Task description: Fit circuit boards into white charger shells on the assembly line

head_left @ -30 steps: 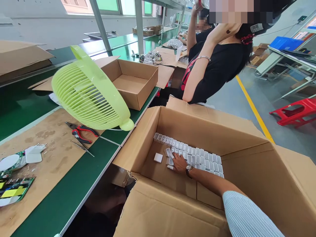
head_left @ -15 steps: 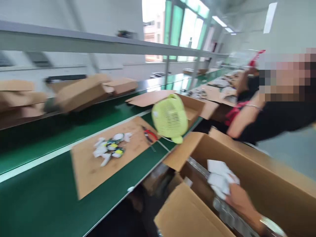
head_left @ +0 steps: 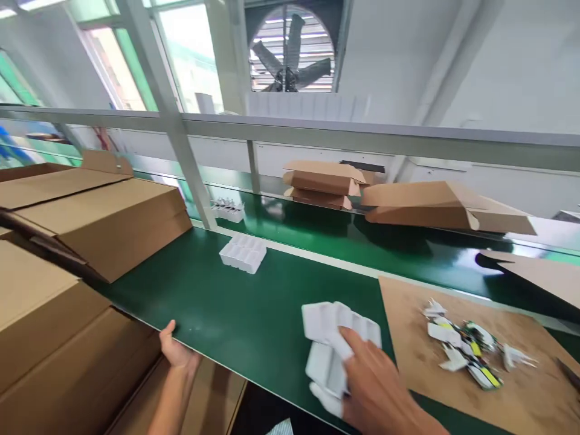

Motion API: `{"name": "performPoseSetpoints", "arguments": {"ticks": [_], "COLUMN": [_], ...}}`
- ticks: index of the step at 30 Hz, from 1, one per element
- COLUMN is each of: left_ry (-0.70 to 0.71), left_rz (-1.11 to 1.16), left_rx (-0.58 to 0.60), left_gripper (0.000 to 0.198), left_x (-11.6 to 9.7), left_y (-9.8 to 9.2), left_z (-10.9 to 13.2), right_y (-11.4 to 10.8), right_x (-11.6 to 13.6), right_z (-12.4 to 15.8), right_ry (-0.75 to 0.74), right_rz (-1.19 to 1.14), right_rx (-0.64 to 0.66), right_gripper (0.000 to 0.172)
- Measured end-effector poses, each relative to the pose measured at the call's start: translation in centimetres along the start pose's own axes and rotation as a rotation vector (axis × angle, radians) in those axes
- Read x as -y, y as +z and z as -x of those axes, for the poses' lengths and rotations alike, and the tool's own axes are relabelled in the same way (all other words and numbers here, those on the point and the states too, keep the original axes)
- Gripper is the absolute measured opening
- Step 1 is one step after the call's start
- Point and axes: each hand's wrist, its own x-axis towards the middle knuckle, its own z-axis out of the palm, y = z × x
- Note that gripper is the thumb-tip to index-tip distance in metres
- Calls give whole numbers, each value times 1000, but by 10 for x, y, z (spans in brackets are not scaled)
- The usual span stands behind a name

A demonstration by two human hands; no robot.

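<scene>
My right hand [head_left: 374, 377] is closed on white compartment trays [head_left: 324, 320], held over the green work surface [head_left: 254, 314]. At the near edge of that surface is my left hand [head_left: 177, 351], its thumb over the top and most of its fingers hidden beneath; I see nothing else in it. Farther back lies a single white tray [head_left: 244, 252]. Right of my right hand, a brown cardboard sheet [head_left: 421, 362] bears a heap of small white parts with green and yellow pieces [head_left: 469, 344].
Large cardboard boxes [head_left: 122, 226] stand at the left. Behind the white strip, a tray of small parts [head_left: 228, 209] and open cardboard boxes [head_left: 326, 181] sit by the rear belt. A metal post [head_left: 181, 145] rises at the back left. A dark tool tip [head_left: 568, 376] shows far right.
The view has swung left, away from the person, green basket and open box. My right hand has brought the white trays from the box to over the green surface. My left hand has come into view.
</scene>
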Motion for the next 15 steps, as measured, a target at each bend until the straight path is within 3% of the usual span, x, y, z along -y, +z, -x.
{"name": "performPoseSetpoints", "arguments": {"ticks": [3,5,7,11,13,15], "left_ry": [-21,-30,-32,-30,-38,-68], "left_rz": [31,44,50,44,33,8], "left_rx": [-1,3,10,23,29,76], "left_gripper": [31,29,29,33,33,34], "left_x": [14,21,26,25,19,15], "left_y": [-10,-16,-21,-30,-33,-31], "left_z": [-13,-18,-22,-28,-27,-21], "right_y": [57,91,117,143,142,130], "right_x": [66,105,134,159,158,149], "right_z": [-116,-178,-221,-256,-255,-242], "right_ry": [-120,-163,-129,-1,13,-79], "right_rz": [1,-39,-62,-69,-55,-25], "right_rx": [271,351,378,419,396,305], "right_gripper": [42,41,40,43,52,58]}}
